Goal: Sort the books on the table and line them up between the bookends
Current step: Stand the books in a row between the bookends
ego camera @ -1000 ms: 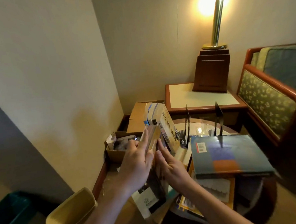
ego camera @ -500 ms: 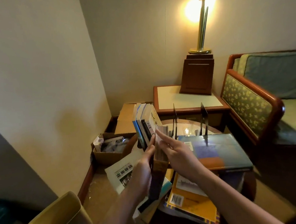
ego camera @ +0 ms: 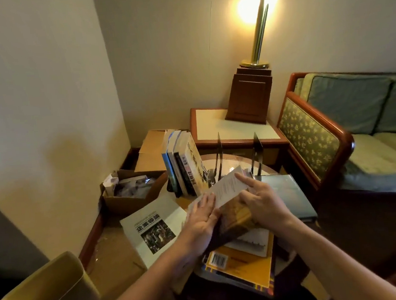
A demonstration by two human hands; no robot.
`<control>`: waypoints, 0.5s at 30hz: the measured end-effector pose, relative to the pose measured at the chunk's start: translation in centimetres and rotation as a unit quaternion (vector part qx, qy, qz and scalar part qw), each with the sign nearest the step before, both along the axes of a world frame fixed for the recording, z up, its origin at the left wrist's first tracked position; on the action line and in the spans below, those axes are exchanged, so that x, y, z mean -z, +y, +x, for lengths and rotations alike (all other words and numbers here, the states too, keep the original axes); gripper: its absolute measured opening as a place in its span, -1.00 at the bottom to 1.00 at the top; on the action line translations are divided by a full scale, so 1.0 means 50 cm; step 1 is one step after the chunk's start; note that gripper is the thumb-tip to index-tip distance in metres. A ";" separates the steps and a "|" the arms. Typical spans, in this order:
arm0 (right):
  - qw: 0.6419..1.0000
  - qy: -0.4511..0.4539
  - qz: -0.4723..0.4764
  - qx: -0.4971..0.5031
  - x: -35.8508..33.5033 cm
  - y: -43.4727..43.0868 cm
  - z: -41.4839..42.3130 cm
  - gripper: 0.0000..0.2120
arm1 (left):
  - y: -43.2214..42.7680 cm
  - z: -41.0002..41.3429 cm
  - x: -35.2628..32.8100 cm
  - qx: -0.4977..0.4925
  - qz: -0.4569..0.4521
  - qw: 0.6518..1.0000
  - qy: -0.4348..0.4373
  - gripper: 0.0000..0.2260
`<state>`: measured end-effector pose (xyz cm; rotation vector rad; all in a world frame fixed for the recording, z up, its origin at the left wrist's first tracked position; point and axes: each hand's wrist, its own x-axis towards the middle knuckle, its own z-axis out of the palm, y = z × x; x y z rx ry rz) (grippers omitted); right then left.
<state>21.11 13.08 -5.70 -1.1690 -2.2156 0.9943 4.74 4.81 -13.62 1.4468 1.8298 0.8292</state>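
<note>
Presently, both hands meet over a round table (ego camera: 235, 157) and press one tilted book (ego camera: 234, 215) between them. The left hand (ego camera: 202, 218) lies flat against the book's left side, fingers straight and together. The right hand (ego camera: 262, 201) rests on the book's pale upper face, index finger extended, the other fingers spread loosely over it. The book is held clear of the pile beneath, its far end higher.

Just beyond the left hand, four upright books (ego camera: 184, 165) stand in a row and lean slightly right. Beyond the right hand two black bookends (ego camera: 219, 157) stand apart, with bare tabletop between them. Directly right of the right hand a large teal book (ego camera: 288, 194) lies flat. Below both wrists lies an orange book (ego camera: 248, 264) with a barcode. Left of the left hand a white magazine (ego camera: 151, 227) lies face up.

Further left of the hands sits an open cardboard box (ego camera: 134, 199). A lamp (ego camera: 256, 28) on a side table (ego camera: 233, 127) is lit well beyond the hands.
</note>
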 end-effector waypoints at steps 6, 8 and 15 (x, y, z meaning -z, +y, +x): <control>0.996 0.001 0.084 -0.006 -0.058 0.016 -0.027 -0.49 | 0.032 -0.123 0.075 -0.121 -0.086 0.966 0.213 -0.42; 0.991 -0.021 0.129 0.013 -0.084 0.034 -0.041 -0.49 | 0.039 -0.150 0.096 -0.105 -0.090 0.961 0.240 -0.38; 0.977 -0.052 0.207 0.016 -0.132 0.104 -0.112 -0.50 | 0.026 -0.183 0.161 -0.057 -0.093 0.945 0.307 -0.33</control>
